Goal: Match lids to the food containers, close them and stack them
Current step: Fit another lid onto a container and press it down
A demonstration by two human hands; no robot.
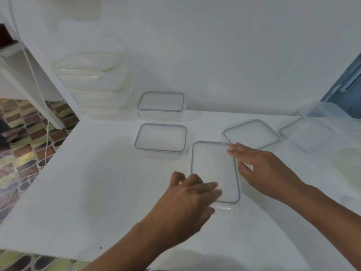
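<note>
White worktop (97, 192) against a pale wall, seen from above. Nearest the viewer, a clear rectangular lid (213, 165) with a grey seal lies lengthwise between the two hands; a clear tab (224, 208) shows at its near end, and whether a container already sits beneath it cannot be told through the transparent plastic. The left hand (187, 198) lies over the near-left corner with some fingers laid across the lid and others bent; whether it presses or grips cannot be told. The right hand (261, 169) is wide, its straight fingers (232, 148) laid along the right long edge and reaching the far-right corner. The step appears to be seating this lid. To do it well, the lid should sit square with the seal lined up on all four sides. Pressure is best applied flat and evenly at opposite corners, not at the centre, and the tabs closed only once the rim is down all round. Just beyond, to the left, rests a second lidded container (161, 138); to the right, touching or just beside the fingertips, a loose lid (254, 132) lies askew. Farther back stand a closed container (161, 104) and, at far left, a stack of closed containers (93, 85), the likely destination.
</note>
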